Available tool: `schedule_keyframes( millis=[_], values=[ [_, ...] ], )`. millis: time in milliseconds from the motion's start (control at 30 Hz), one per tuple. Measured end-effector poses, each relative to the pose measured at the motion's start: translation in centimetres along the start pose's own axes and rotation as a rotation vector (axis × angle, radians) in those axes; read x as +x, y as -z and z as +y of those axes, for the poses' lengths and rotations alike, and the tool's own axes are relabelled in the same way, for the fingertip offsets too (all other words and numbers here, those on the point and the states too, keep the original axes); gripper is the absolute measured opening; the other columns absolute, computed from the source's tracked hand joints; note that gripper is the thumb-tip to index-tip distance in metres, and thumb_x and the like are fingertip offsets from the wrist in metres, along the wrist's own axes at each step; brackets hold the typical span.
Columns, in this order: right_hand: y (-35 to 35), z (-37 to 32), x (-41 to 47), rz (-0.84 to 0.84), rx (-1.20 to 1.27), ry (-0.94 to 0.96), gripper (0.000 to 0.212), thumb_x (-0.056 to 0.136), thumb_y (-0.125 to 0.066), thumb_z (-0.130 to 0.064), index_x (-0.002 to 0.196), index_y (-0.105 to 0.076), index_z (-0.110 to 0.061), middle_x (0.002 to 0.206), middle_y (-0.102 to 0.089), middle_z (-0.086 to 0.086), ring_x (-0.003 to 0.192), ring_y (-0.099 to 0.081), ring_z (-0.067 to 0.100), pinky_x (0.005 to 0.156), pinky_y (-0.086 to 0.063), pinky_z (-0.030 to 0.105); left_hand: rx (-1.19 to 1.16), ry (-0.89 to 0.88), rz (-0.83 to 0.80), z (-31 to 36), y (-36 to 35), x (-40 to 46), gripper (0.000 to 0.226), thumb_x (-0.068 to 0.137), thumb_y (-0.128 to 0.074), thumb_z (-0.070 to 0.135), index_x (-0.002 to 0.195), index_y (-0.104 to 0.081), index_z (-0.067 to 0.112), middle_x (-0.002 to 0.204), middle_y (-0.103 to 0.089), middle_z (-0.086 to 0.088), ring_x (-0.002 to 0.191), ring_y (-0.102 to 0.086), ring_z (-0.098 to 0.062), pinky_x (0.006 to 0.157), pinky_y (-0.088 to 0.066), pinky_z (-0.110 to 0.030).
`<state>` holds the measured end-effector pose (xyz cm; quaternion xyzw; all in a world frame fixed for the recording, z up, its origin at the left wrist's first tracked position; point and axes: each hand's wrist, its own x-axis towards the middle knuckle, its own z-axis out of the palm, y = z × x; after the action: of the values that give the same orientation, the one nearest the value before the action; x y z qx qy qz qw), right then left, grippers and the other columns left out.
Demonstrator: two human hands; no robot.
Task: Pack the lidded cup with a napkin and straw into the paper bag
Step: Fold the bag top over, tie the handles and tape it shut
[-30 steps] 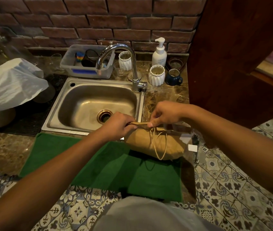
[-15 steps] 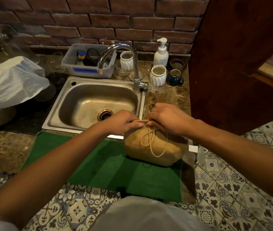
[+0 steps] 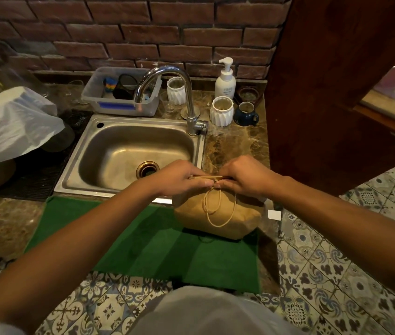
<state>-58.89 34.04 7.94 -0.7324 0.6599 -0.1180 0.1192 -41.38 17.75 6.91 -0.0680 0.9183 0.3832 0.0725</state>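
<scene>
A brown paper bag (image 3: pixel 244 217) stands upright on the right end of a green mat (image 3: pixel 143 247), just in front of the sink. Its top edge is pressed flat and its cord handles (image 3: pixel 218 209) hang down the near side. My left hand (image 3: pixel 179 177) pinches the bag's top edge from the left, and my right hand (image 3: pixel 242 175) pinches it from the right, fingertips nearly touching. The cup, napkin and straw are not visible; the closed bag hides whatever is inside.
A steel sink (image 3: pixel 129 155) with a curved tap (image 3: pixel 186 97) lies behind the bag. Behind it stand a plastic tub (image 3: pixel 119 105), white ribbed cups (image 3: pixel 222 111), a dark mug (image 3: pixel 246 113) and a soap pump (image 3: pixel 225 81). A white plastic bag (image 3: pixel 10 122) lies left. A wooden cabinet (image 3: pixel 336 93) rises right.
Both hands have drawn closer together along the bag's top edge, flattening it shut. The bag stands more upright and the handles hang lower on its near side.
</scene>
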Motion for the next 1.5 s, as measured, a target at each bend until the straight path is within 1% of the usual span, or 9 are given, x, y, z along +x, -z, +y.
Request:
schedule_keyframes(
  millis=[233,333,567,867,1000,1133,1233,1400,1500],
  values=[
    [0.9,1.4,-0.9,-0.104,0.037,-0.157,0.048,0.090,-0.057,-0.067,0.091,-0.075,-0.022,0.075,-0.068,-0.004,0.066,-0.060,0.016,0.056,-0.041,0.033,0.082,-0.002,0.130,-0.2,-0.4,0.0,0.040,0.098,-0.054,0.047,0.083,-0.077,0.018,0.069,-0.070,0.000,0.066,-0.063,-0.022,0.064,-0.048,-0.043],
    [0.8,1.7,-1.6,-0.060,0.058,-0.140,0.045,0.092,-0.059,-0.061,0.093,-0.079,-0.021,0.073,-0.069,-0.003,0.063,-0.058,0.015,0.052,-0.034,0.025,0.053,0.003,0.119,-0.2,-0.2,-0.2,0.036,0.098,-0.056,0.044,0.083,-0.077,0.019,0.069,-0.071,0.001,0.066,-0.063,-0.020,0.063,-0.047,-0.039],
    [0.9,2.1,-1.9,-0.061,0.097,-0.168,0.056,0.085,-0.049,-0.074,0.089,-0.078,-0.026,0.067,-0.062,-0.012,0.057,-0.053,0.009,0.052,-0.034,0.029,0.062,0.038,0.106,0.2,0.1,0.0,0.033,0.101,-0.059,0.038,0.085,-0.078,0.017,0.073,-0.072,-0.003,0.068,-0.063,-0.020,0.063,-0.044,-0.037],
    [1.3,3.4,-2.8,-0.100,0.228,-0.247,0.071,0.077,-0.045,-0.082,0.089,-0.082,-0.022,0.066,-0.070,-0.003,0.057,-0.060,0.013,0.050,-0.041,0.031,-0.052,0.103,0.087,0.6,0.3,-0.2,0.035,0.101,-0.060,0.034,0.079,-0.075,0.012,0.072,-0.070,-0.011,0.062,-0.056,-0.011,0.057,-0.038,-0.027],
    [1.9,2.7,-1.9,-0.142,0.298,-0.237,0.053,0.087,-0.054,-0.068,0.107,-0.081,-0.028,0.091,-0.080,-0.008,0.078,-0.071,0.009,0.070,-0.058,0.040,-0.038,0.107,0.078,1.0,0.1,0.1,0.031,0.099,-0.063,0.034,0.078,-0.075,0.016,0.067,-0.067,-0.005,0.058,-0.052,-0.005,0.053,-0.034,-0.019],
    [1.8,2.0,-0.6,-0.093,0.277,-0.206,0.024,0.095,-0.067,-0.046,0.089,-0.081,-0.028,0.071,-0.073,-0.009,0.065,-0.065,0.011,0.066,-0.055,0.043,-0.128,0.123,0.075,1.5,0.2,0.4,0.024,0.097,-0.066,0.033,0.077,-0.077,0.023,0.065,-0.068,0.002,0.058,-0.053,-0.002,0.053,-0.037,-0.019],
    [2.1,1.8,-0.4,-0.052,0.238,-0.187,0.024,0.097,-0.066,-0.042,0.082,-0.078,-0.028,0.061,-0.064,-0.010,0.059,-0.058,0.012,0.061,-0.050,0.040,-0.236,0.149,0.055,1.6,0.7,0.1,0.022,0.097,-0.067,0.030,0.080,-0.079,0.022,0.064,-0.066,0.011,0.058,-0.055,0.001,0.055,-0.041,-0.017],
    [1.5,2.3,-0.7,-0.056,0.221,-0.237,0.040,0.093,-0.060,-0.060,0.089,-0.080,-0.026,0.070,-0.071,-0.006,0.062,-0.062,0.011,0.057,-0.050,0.038,-0.206,0.150,0.046,1.5,0.7,0.1,0.028,0.097,-0.067,0.031,0.081,-0.078,0.013,0.064,-0.066,-0.003,0.056,-0.053,-0.001,0.054,-0.039,-0.020],
    [1.4,3.0,-1.8,-0.035,0.356,-0.352,0.036,0.091,-0.067,-0.055,0.092,-0.082,-0.023,0.075,-0.075,-0.005,0.066,-0.066,0.009,0.060,-0.050,0.031,-0.177,0.149,0.079,1.0,0.3,0.1,0.030,0.098,-0.066,0.034,0.078,-0.077,0.015,0.066,-0.069,-0.003,0.056,-0.055,-0.001,0.055,-0.040,-0.022]
  ],
)
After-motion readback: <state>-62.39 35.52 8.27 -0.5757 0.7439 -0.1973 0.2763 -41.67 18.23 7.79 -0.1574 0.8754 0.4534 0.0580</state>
